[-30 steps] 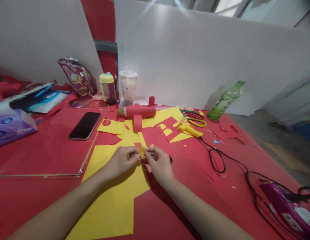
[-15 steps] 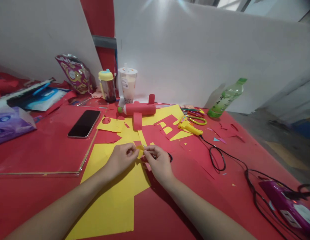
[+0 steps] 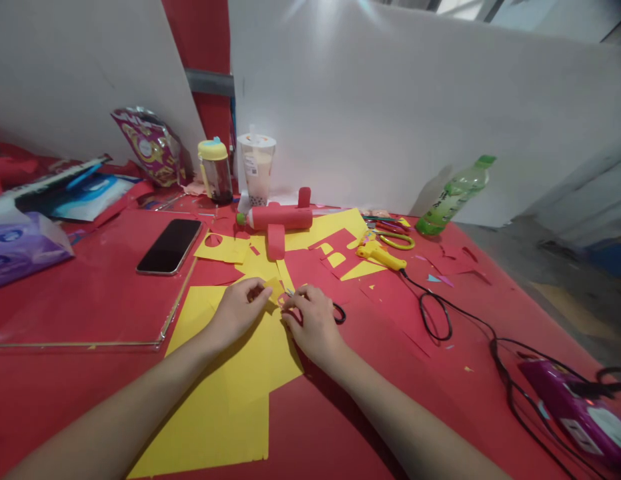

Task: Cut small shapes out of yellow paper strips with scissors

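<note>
My left hand (image 3: pixel 239 310) pinches a small piece of yellow paper (image 3: pixel 274 291) between thumb and fingers, above larger yellow sheets (image 3: pixel 220 413). Close on its right, my right hand (image 3: pixel 313 323) has its thumb and fingertips curled together near the paper's edge; what they hold, if anything, is too small to make out. A pair of scissors lies partly hidden beneath this hand, its black handle (image 3: pixel 339 313) showing on the right and a blade tip on the left. Beyond the hands lies a red paper-covered cylinder (image 3: pixel 281 219) with strips sticking out and a green end.
A yellow glue gun (image 3: pixel 380 255) with a black cord lies right of the cut papers, near yellow-handled scissors (image 3: pixel 397 240). A green bottle (image 3: pixel 455 197), a milk tea cup (image 3: pixel 257 170) and a yellow-lidded bottle (image 3: pixel 215 173) stand behind. A phone (image 3: pixel 170 247) lies left; a purple power strip (image 3: pixel 575 407), right.
My right fingers have come away from the yellow paper and moved slightly down. My left hand has shifted a little left and up, still pinching the paper.
</note>
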A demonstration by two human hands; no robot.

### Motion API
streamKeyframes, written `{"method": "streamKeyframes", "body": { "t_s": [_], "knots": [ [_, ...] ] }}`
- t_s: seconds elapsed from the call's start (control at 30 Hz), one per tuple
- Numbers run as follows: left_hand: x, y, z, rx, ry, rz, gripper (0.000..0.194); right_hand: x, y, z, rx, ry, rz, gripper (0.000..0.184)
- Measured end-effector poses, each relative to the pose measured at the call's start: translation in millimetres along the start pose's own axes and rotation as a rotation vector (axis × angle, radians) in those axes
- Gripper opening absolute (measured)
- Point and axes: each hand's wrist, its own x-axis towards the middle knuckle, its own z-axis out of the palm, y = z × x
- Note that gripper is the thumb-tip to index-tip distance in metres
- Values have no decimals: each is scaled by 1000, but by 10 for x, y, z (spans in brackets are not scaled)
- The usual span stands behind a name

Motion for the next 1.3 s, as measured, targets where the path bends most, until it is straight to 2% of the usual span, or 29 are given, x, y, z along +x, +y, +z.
{"method": "streamKeyframes", "body": {
  "t_s": [0.1,0.33,0.43,0.53,0.63,0.8,0.97,1.3],
  "knots": [
    [-2,8,7,2,-6,10,24,-15,10,4,-235,-69,-74,9],
    [-8,30,17,6,-2,18,24,-13,-3,6,-229,-70,-75,9],
    [-16,43,16,27,-7,16,25,3,-40,-22,-121,3,-55,9],
    [-38,61,19,35,-38,21,25,18,-71,-45,119,93,-16,9],
    [-63,67,27,9,-98,50,23,28,-70,-38,248,103,43,9],
    [-67,68,38,-50,-125,76,23,32,-19,6,331,107,106,7],
    [-66,74,45,-122,-146,40,24,17,6,29,355,99,136,6],
    [-85,86,43,-173,-187,13,21,5,-52,1,423,89,227,8]
  ]
}}
